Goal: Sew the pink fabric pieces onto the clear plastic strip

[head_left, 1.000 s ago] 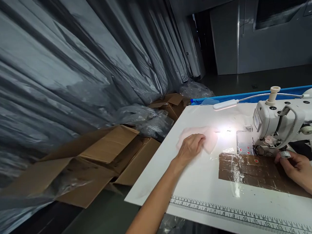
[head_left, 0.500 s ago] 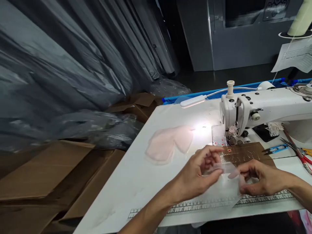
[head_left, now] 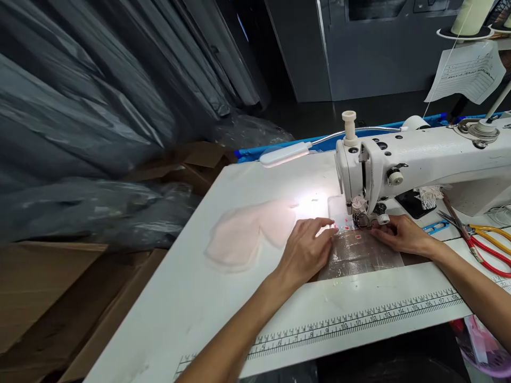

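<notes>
A sheer, pale piece of fabric (head_left: 355, 260) lies over the brown plate at the sewing machine (head_left: 423, 165), its far edge close to the presser foot (head_left: 361, 219). My left hand (head_left: 305, 250) is at its left edge, thumb and forefinger closed together on the fabric just left of the foot. To the right of the foot, my right hand (head_left: 403, 235) pinches the fabric's other far corner; its fingertips are partly hidden. Small red marks show on the bed by the needle. Left of my hands, pale pink sheer pieces (head_left: 239, 234) lie flat on the white table (head_left: 191, 314).
Red-handled scissors (head_left: 485, 255), yellow-handled scissors (head_left: 489, 231) and blue thread snips (head_left: 436, 227) lie at the right. A lamp (head_left: 284, 154) lights the needle area. A printed ruler (head_left: 359, 322) runs along the front edge. Cardboard boxes (head_left: 43, 298) stand at the left.
Both hands have moved up and away from the table's front edge, bringing the sheer fabric from above the ruler to the presser foot. The view has shifted somewhat to the right.
</notes>
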Motion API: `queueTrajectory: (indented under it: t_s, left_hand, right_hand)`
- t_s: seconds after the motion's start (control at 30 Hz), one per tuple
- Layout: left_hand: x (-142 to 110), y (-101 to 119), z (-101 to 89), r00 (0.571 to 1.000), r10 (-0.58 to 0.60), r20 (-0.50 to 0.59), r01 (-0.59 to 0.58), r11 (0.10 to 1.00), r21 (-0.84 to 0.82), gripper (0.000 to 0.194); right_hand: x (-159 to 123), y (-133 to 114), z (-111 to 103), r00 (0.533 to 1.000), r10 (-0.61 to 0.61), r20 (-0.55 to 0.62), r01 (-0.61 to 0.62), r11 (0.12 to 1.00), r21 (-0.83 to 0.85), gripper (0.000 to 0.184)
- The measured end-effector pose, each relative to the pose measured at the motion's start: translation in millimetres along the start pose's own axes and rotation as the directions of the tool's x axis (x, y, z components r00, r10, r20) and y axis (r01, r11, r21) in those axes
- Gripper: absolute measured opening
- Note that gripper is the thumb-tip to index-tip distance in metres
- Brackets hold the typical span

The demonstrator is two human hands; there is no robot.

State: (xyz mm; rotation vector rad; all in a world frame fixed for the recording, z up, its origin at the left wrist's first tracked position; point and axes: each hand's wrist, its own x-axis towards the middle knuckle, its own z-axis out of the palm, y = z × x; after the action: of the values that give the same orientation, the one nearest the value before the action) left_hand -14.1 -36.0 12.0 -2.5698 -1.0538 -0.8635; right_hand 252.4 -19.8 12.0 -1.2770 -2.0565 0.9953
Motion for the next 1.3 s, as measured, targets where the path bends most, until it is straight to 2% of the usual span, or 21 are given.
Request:
queueTrajectory:
  t_s: [0.07,0.13,0.23,0.3,0.37,0.53,0.67,0.83,0.93,1.03,1.17,1.3]
  left_hand:
    - [0,1,0.8,0.996,0.067,-0.050,-0.071,0.995,-0.077,0.025]
    - [0,6,-1.0,0.994,0.098,-0.050,-0.106,0.977,-0.184,0.025]
    - [-2,15,-4.2,0.990,0.137,0.036,-0.120,0.945,-0.304,0.018]
    - [-4,18,-4.5,0.980,0.156,0.120,-0.111,0.943,-0.313,0.025]
    - [-6,18,-3.4,0.972,0.157,0.175,-0.103,0.953,-0.285,0.032]
    - [-9,13,-0.8,0.977,0.127,0.169,-0.093,0.977,-0.194,0.031]
    - [-9,12,0.3,0.983,0.135,0.121,-0.112,0.978,-0.179,0.025]
    - [-6,11,1.9,0.993,0.107,-0.043,-0.113,0.977,-0.179,0.020]
    - [-2,17,-0.7,0.994,0.055,-0.099,-0.076,0.971,-0.227,0.021]
    - [2,31,-3.6,0.995,-0.040,-0.090,0.003,0.927,-0.374,0.026]
    - [6,54,-5.1,0.983,-0.185,0.021,0.157,0.765,-0.625,0.041]
    - [11,68,-7.9,0.945,-0.283,0.165,0.298,0.534,-0.791,0.037]
  right_hand:
    - [-4,3,-1,1.000,-0.014,0.017,0.013,1.000,0.022,0.030]
    - [-8,3,-3,0.999,-0.004,0.050,0.002,0.999,0.037,0.027]
    - [-12,1,-7,0.995,0.017,0.095,-0.021,0.999,0.042,0.031]
    - [-12,-1,-8,0.995,0.028,0.093,-0.033,0.998,0.054,0.031]
    - [-11,-1,-10,0.998,0.039,0.052,-0.042,0.998,0.056,0.030]
    - [-4,9,-16,0.977,0.126,-0.170,-0.111,0.989,0.093,0.031]
    - [0,11,-22,0.956,0.224,-0.189,-0.168,0.947,0.274,0.032]
    - [-1,8,-27,0.971,0.233,-0.052,-0.184,0.869,0.459,0.039]
    - [-5,3,-26,0.976,0.179,0.121,-0.216,0.807,0.550,0.045]
    - [-12,-8,-21,0.953,0.070,0.294,-0.239,0.772,0.589,0.052]
    - [-18,-25,-13,0.906,-0.063,0.419,-0.229,0.758,0.610,0.057]
    - [-23,-34,-8,0.895,-0.141,0.423,-0.189,0.739,0.646,0.062]
